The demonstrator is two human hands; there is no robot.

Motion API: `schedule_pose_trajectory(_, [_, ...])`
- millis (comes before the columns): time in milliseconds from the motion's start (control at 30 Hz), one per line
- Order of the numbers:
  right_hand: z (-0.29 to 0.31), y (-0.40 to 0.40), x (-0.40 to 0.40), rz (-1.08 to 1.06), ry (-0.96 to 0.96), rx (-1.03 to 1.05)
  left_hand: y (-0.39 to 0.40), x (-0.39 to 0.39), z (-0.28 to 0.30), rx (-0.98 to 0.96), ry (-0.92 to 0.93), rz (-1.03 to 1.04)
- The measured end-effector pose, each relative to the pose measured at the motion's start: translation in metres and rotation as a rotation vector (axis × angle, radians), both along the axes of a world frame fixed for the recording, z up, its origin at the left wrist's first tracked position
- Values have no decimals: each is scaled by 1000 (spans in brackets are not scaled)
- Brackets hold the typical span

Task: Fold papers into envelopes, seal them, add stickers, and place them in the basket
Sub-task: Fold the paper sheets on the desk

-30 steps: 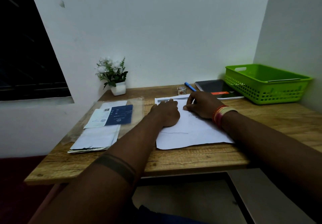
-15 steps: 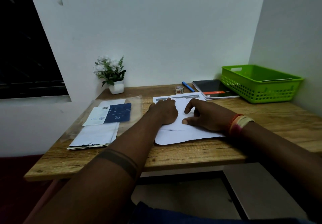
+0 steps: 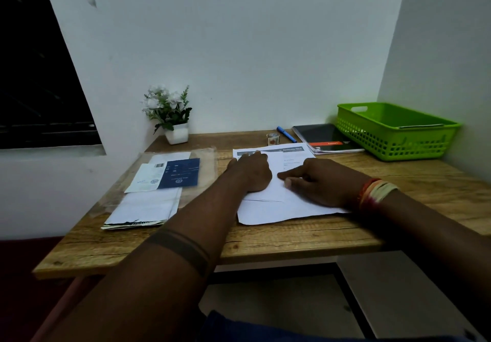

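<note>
A white printed paper [image 3: 276, 210] lies flat in the middle of the wooden table [image 3: 265, 238]. My left hand [image 3: 251, 173] rests palm down on its left half, near the top edge. My right hand [image 3: 322, 182] presses flat on the right half, index finger and thumb pointing left along the sheet. A crease line shows below my left hand. A stack of white envelopes [image 3: 143, 208] lies at the left on a clear plastic sleeve. The green basket [image 3: 396, 129] stands at the far right corner. A small sticker roll [image 3: 273, 138] sits beyond the paper.
A blue and white booklet [image 3: 170, 174] lies on top of the envelopes. A blue pen [image 3: 286, 134] and a dark notebook [image 3: 325, 138] lie at the back, left of the basket. A potted white flower [image 3: 170, 114] stands at the back left against the wall.
My right hand has slid from the paper's top edge down and to the right, and now lies flat across the sheet. My left hand has stayed in place.
</note>
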State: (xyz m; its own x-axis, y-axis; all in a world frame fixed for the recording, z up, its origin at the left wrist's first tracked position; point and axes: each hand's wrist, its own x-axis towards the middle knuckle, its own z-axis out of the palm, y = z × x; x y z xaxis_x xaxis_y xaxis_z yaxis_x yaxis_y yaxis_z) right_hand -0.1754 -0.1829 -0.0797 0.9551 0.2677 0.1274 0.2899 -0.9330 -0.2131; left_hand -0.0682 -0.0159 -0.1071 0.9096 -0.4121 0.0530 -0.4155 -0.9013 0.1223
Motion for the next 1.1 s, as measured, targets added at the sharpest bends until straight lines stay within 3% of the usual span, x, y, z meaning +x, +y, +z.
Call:
schedule_pose_trajectory(600, [3, 4, 91, -229, 2, -186, -1, 4, -1, 36, 25, -7])
schedule_pose_trajectory(767, [-3, 3, 83, -227, -36, -165, -2, 6, -1, 39, 24, -6])
schedule_pose_trajectory(1100, [7, 8, 30, -134, 96, -83, -2, 2, 0, 11, 28, 3])
